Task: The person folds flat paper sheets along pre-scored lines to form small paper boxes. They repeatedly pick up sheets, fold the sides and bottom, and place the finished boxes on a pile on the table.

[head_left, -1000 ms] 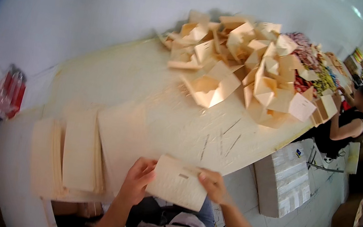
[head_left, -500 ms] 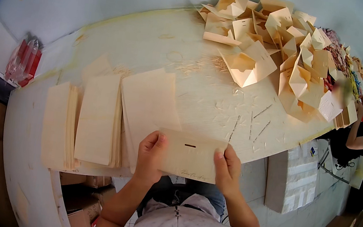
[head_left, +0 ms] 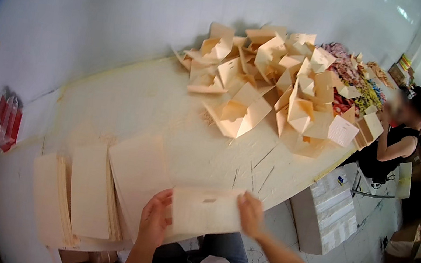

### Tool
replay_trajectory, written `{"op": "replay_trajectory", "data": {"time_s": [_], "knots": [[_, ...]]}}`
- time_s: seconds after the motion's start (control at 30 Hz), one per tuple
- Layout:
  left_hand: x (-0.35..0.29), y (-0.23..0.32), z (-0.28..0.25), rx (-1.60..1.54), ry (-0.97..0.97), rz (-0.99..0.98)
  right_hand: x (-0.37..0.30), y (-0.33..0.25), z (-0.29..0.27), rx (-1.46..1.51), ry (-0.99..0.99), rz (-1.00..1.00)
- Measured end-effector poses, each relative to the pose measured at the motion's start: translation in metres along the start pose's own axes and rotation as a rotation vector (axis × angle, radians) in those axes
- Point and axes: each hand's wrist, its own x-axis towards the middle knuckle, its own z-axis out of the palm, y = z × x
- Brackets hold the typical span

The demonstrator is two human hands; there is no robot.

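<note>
Between my hands, above the table's front edge, is a cream folded card (head_left: pixel 206 213) with a small slot near its upper edge; it is blurred by motion. My left hand (head_left: pixel 155 217) is closed at its left edge, with fingers curled against the card. My right hand (head_left: pixel 249 215) grips the right edge. Beside my left hand lie loose flat cards (head_left: pixel 135 172), and farther left are two stacks of flat cards, a middle stack (head_left: pixel 92 190) and an outer stack (head_left: pixel 48 197).
A large heap of opened folded cards (head_left: pixel 249 107) covers the table's far right. Patterned cloth (head_left: pixel 340 64) lies behind it. At the right sits another person (head_left: pixel 394 137). A taped white box (head_left: pixel 325 211) stands on the floor. Red packages in clear plastic (head_left: pixel 4 122) lean at the left.
My view has tilted up, so the table and heap sit lower in the picture and farther left. The card is still between my hands, and my left fingers have loosened slightly at its edge.
</note>
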Motion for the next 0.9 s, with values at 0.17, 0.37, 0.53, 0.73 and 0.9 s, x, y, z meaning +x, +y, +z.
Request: {"op": "replay_trajectory", "data": {"time_s": [0.17,0.37,0.53,0.73,0.9], "knots": [[-0.004,0.009,-0.016,0.164,-0.062,0.143,0.169,0.08,-0.116,0.514,0.579,0.342],[-0.033,0.011,-0.038,0.245,0.068,0.195,0.234,0.071,-0.135,-0.272,0.825,0.019],[-0.064,0.019,-0.092,0.518,0.198,0.336,0.128,-0.016,-0.012,0.191,0.237,-0.085],[-0.075,0.016,-0.089,0.639,0.193,0.311,0.053,-0.057,0.084,0.007,-0.135,-0.066],[-0.086,0.01,-0.085,0.577,0.111,0.337,0.022,-0.074,0.117,-0.043,-0.198,-0.021]]}}
